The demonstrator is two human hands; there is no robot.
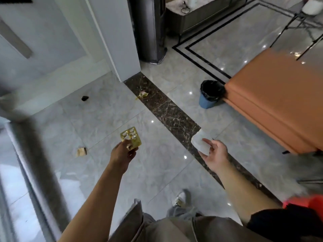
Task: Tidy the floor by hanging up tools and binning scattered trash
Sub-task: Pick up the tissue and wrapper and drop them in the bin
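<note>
My left hand (123, 152) holds a gold blister pack (130, 137) with several burst pockets, raised above the marble floor. My right hand (215, 154) pinches a white piece of paper (200, 142) over the dark stone strip (167, 109). A blue bin with a black liner (210, 94) stands beyond, against the orange seat. Loose trash lies on the floor: a crumpled gold wrapper (142, 94) on the dark strip, a small tan scrap (81, 151) left of my left hand, and a black lump (85, 98) near the door.
An orange upholstered bench (279, 98) fills the right side. A white door (52, 41) and frame stand at the left, with a dark appliance base (152, 32) behind. A blurred grey pole (40, 154) crosses the left foreground. My shoe (180, 198) is below.
</note>
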